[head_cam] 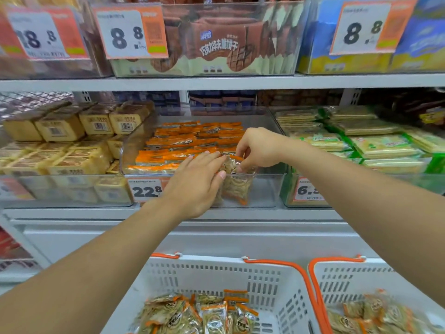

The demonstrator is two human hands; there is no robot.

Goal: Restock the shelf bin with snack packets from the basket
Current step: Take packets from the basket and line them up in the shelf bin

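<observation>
Both your hands are at the clear rigid plastic shelf bin (262, 189).
Your right hand (258, 148) pinches a crinkly clear orange-edged snack packet (237, 184) upright at the bin's front; your left hand (197, 186), fingers straight, presses beside it.

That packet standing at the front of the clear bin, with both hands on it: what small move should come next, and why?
Probably let go of it and reach down for another. The packet already stands inside the clear bin, behind its front wall; the right hand pinches its top and the left hand steadies its side. The white basket below still holds more packets.
</observation>
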